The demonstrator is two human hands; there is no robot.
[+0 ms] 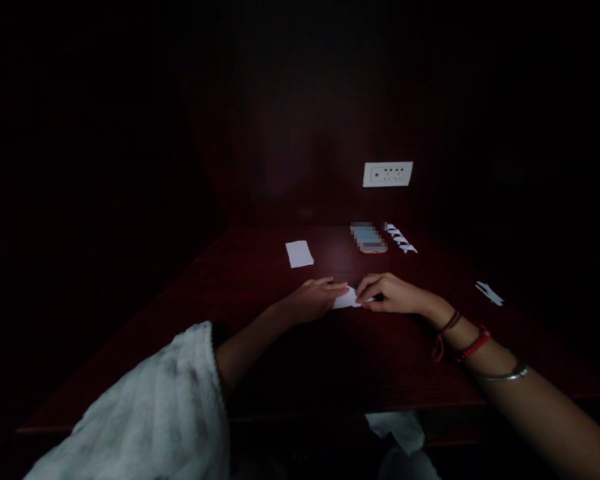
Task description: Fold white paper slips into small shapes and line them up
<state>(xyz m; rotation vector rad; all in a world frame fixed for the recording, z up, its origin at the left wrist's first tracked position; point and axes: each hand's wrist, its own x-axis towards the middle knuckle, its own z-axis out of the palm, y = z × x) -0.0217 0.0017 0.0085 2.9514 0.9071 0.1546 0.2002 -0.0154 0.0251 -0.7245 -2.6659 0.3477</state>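
A small piece of white paper (347, 299) lies on the dark red table between my two hands. My left hand (315, 299) rests on its left part, with fingers stretched out and pressing it against the tabletop. At the paper's right end, my right hand (393, 293) has its fingers bent in a pinch on the edge. Part of the paper is hidden under the fingers. Just beyond my hands sits a white paper stack (299, 254), cut in small rectangles.
At the back are a phone (369, 237) with a blurred screen and a row of folded paper pieces (401, 238). Thin paper strips (490, 293) lie at the right. A socket plate (388, 174) is on the wall. White crumpled material (399, 430) shows below the front edge.
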